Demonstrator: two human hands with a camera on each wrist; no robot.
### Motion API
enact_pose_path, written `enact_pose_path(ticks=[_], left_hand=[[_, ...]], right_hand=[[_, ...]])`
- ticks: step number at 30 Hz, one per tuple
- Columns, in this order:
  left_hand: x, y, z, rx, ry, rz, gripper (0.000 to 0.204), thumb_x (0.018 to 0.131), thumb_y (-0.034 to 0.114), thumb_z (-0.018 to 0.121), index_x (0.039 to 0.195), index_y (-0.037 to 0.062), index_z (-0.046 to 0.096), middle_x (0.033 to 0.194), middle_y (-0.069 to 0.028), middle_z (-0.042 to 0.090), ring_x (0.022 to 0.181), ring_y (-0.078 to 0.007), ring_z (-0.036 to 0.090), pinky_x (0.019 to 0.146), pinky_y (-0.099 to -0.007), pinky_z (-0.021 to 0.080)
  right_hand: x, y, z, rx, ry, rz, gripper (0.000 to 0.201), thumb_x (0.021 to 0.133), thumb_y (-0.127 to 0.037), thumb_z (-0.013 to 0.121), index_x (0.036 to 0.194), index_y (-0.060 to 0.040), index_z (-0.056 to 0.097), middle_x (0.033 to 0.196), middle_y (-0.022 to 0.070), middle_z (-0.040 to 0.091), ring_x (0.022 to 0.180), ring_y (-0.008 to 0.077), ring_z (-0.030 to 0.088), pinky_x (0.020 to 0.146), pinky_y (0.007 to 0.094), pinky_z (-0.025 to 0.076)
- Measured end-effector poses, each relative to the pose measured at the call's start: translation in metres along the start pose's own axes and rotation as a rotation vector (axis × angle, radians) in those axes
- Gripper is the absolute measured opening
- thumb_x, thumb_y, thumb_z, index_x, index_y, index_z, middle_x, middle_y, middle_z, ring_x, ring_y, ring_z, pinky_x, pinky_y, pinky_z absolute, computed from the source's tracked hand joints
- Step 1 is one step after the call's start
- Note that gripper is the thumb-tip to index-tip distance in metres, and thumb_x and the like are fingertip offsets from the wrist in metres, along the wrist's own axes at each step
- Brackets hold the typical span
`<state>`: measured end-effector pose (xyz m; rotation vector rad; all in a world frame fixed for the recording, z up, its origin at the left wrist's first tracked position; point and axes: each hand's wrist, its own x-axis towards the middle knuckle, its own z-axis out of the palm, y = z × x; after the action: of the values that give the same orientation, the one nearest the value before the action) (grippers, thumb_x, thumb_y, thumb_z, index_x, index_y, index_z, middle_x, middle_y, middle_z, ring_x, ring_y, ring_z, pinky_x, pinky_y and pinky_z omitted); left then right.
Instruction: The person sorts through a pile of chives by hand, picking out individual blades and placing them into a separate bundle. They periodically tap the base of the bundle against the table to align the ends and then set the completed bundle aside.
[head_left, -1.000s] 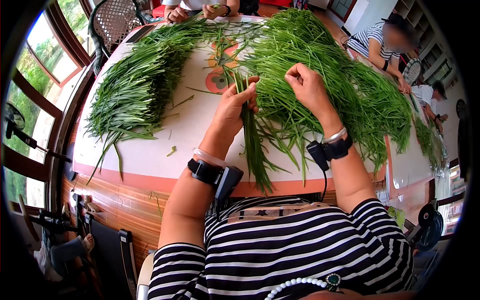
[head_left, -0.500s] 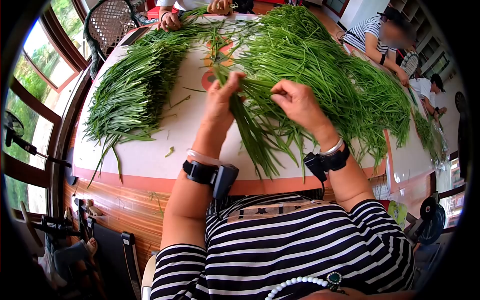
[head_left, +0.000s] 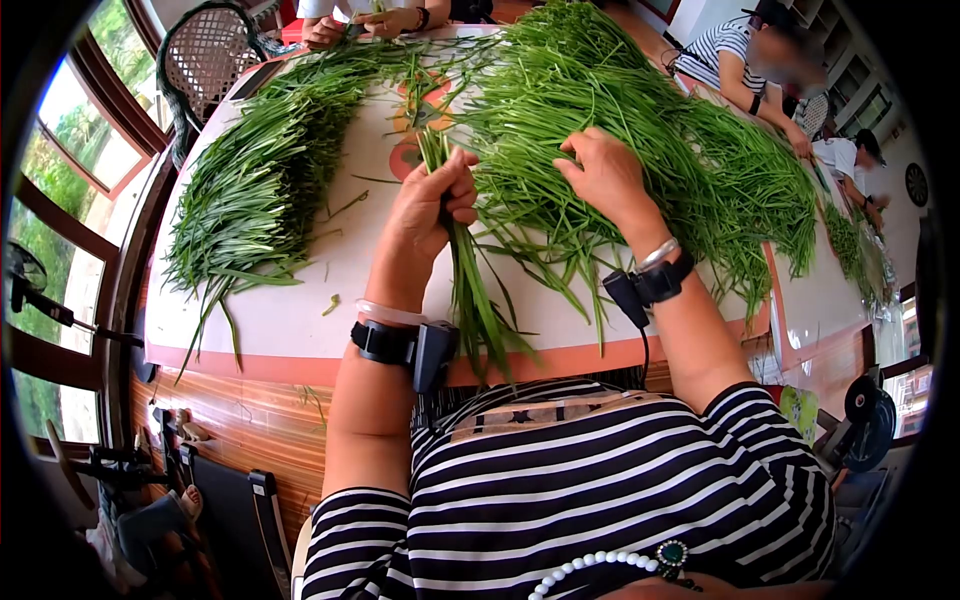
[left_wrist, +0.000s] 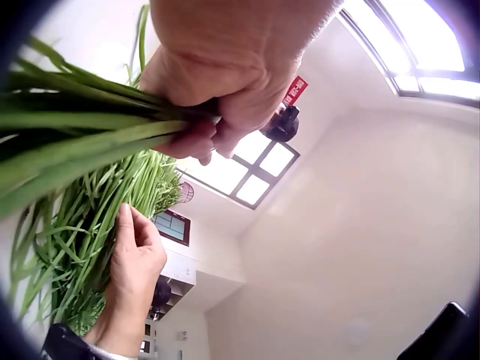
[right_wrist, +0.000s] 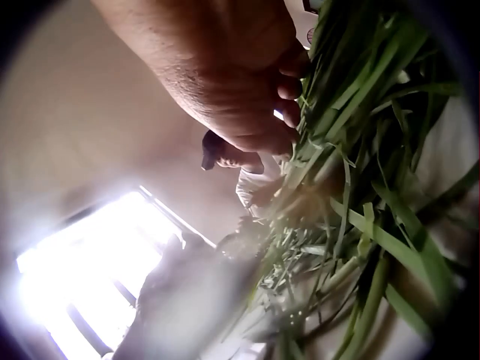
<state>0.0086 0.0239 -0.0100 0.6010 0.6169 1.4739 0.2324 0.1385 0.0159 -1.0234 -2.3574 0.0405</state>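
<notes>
My left hand (head_left: 428,205) grips a bunch of garlic chives (head_left: 468,290). The pale cut ends stick up above the fist and the long green leaves hang down toward the table's front edge. In the left wrist view the leaves of this bunch fan out to the left from under the curled fingers. My right hand (head_left: 612,180) is over the near side of a large pile of loose chives (head_left: 600,90), fingers loosely bent, thumb and forefinger slightly apart. No stem shows between them. The right wrist view has its fingers (right_wrist: 291,88) right beside the green leaves.
A neat row of chives (head_left: 265,190) lies along the left of the white table (head_left: 390,330). Loose stems are scattered between row and pile. Across the table, another person's hands (head_left: 325,32) handle chives. Another person in a striped shirt (head_left: 722,55) works at the right.
My left hand has moved left with the bunch, swinging it out and back to hanging upright. My right hand drew in toward the left, then rose a little over the pile, its fingers loosening.
</notes>
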Motion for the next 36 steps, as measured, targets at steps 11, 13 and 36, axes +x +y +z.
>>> enact_pose_path(ticks=[11,13,36], left_hand=[[0.005,-0.019,0.007,0.102,0.059,0.051,0.025,0.094,0.019,0.061,0.111,-0.0003,0.059,0.073,0.0002,0.05,0.063,-0.0103,0.049,0.058,-0.026,0.047],[0.007,-0.023,0.008,0.094,0.055,0.063,0.027,0.095,0.02,0.061,0.114,0.0009,0.059,0.073,0.0001,0.05,0.062,-0.0104,0.049,0.058,-0.0263,0.047],[0.001,-0.014,0.012,-0.004,-0.059,0.071,0.024,0.096,0.026,0.06,0.097,0.0026,0.063,0.075,0.0008,0.049,0.059,-0.0078,0.041,0.053,-0.0227,0.037]], right_hand=[[0.006,0.005,0.005,0.265,0.14,-0.004,0.01,0.082,-0.015,0.069,0.083,-0.0067,0.064,0.078,0.0091,0.063,0.077,0.0288,0.06,0.066,0.0387,0.048],[0.002,-0.01,0.003,0.295,0.148,-0.045,0.008,0.083,-0.014,0.068,0.085,-0.0068,0.063,0.077,0.0083,0.064,0.076,0.0287,0.06,0.065,0.0388,0.048],[-0.004,-0.049,0.004,0.683,-0.142,-0.125,0.01,0.09,-0.009,0.062,0.094,-0.0007,0.065,0.066,0.0085,0.061,0.056,0.0114,0.053,0.054,0.0279,0.043]])
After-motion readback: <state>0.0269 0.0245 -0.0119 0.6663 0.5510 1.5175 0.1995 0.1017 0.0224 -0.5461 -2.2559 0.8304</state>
